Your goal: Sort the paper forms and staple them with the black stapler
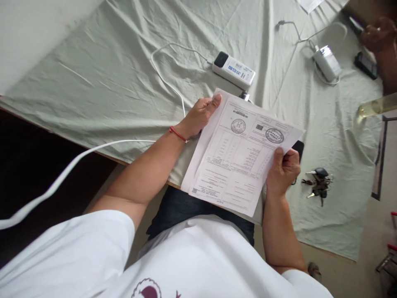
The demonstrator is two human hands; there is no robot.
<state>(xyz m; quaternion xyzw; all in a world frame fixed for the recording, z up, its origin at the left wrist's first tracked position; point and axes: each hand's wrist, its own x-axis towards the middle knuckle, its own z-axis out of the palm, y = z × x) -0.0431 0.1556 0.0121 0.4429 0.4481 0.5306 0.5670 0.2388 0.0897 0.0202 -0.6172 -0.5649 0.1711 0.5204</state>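
Observation:
A small stack of printed papers (232, 165) with round and oval stamps is held over the table's near edge, its text upside down to me. My left hand (203, 114), with a red string at the wrist, grips the upper left edge, thumb on top. On the right edge, my right hand (283, 169) pinches the sheets between thumb and curled fingers. Just beyond the papers lies a white power bank (234, 70) with a dark end and a cable plugged in. A dark flat object (298, 150) shows partly behind my right hand.
A bunch of keys (318, 183) lies right of my right hand on the pale green tablecloth (118, 82). Farther right are a white charger-like device (327, 62) with a cable, a dark phone (366, 65) and another person's hand (380, 35). A white cable (77, 159) crosses the left edge.

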